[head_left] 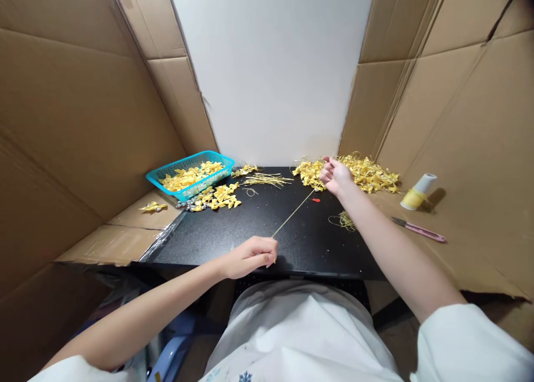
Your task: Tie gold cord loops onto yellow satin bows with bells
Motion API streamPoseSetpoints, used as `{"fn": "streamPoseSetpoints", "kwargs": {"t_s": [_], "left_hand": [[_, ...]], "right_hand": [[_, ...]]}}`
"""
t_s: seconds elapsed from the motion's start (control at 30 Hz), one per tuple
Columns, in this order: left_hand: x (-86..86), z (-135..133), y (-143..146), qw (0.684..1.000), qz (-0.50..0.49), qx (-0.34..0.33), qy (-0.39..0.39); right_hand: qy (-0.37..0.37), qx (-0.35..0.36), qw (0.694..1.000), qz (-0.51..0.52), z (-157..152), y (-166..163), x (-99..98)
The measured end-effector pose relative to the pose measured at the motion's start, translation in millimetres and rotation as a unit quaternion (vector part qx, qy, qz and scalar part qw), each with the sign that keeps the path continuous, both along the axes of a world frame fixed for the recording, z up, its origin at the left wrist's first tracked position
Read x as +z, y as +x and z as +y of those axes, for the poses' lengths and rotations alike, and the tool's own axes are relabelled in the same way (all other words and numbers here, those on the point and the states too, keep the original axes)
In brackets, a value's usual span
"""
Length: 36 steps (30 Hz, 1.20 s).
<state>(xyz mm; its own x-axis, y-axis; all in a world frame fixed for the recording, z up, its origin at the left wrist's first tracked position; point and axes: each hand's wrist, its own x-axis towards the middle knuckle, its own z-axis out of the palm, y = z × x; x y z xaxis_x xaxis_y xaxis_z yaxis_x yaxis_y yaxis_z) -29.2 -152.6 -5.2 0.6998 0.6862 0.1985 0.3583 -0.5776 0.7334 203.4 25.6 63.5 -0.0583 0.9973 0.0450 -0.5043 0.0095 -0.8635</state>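
My left hand is closed near the front edge of the black table, pinching one end of a thin gold cord. The cord runs taut up and to the right to my right hand, whose fingers are closed on a yellow ribbon bow at the cord's far end. That hand rests against a heap of yellow bows at the back right of the table.
A teal basket with yellow bows stands back left, more finished bows beside it. Cut gold cords lie mid-back. A thread spool and pink-handled snips lie on cardboard at right. Cardboard walls enclose both sides.
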Motion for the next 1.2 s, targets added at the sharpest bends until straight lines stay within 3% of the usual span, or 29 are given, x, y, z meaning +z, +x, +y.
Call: {"fn": "streamPoseSetpoints", "kwargs": {"t_s": [0.1, 0.2, 0.27, 0.33, 0.4, 0.57, 0.77, 0.9, 1.07, 1.2], "left_hand": [[-6.5, 10.5, -5.6, 0.996, 0.051, 0.018, 0.068], [-9.4, 28.7, -25.6, 0.982, 0.107, 0.074, 0.137], [-6.6, 46.5, -47.1, 0.958, 0.133, 0.166, 0.194], [-1.3, 66.5, -70.7, 0.904, 0.187, 0.308, 0.229], [3.6, 85.1, -90.6, 0.889, 0.201, 0.347, 0.221], [1.9, 113.6, -105.5, 0.903, 0.173, 0.355, 0.169], [-7.5, 120.2, -89.9, 0.921, 0.011, 0.383, 0.071], [-12.5, 116.1, -57.4, 0.916, -0.147, 0.373, -0.022], [-15.2, 113.9, 4.7, 0.904, -0.289, 0.259, -0.180], [-16.4, 116.9, 30.8, 0.879, -0.346, 0.208, -0.254]], "right_hand": [[0.040, -0.037, 0.999, 0.006, -2.0, 8.9, 3.2], [0.129, -0.055, 0.990, -0.023, -13.2, 14.6, 6.4], [0.199, -0.042, 0.977, -0.067, -23.3, 13.8, 7.4], [0.235, -0.002, 0.966, -0.108, -33.7, 8.7, 6.8], [0.246, 0.042, 0.958, -0.139, -43.5, 0.8, 4.1], [0.259, 0.089, 0.943, -0.188, -63.5, -13.5, -11.0], [0.232, 0.089, 0.934, -0.256, -71.7, -12.3, -39.0], [0.211, 0.072, 0.935, -0.274, -69.2, -20.5, -61.6], [0.161, 0.077, 0.959, -0.222, -59.7, -35.5, -91.0], [0.144, 0.080, 0.964, -0.209, -50.1, -36.6, -107.0]]}}
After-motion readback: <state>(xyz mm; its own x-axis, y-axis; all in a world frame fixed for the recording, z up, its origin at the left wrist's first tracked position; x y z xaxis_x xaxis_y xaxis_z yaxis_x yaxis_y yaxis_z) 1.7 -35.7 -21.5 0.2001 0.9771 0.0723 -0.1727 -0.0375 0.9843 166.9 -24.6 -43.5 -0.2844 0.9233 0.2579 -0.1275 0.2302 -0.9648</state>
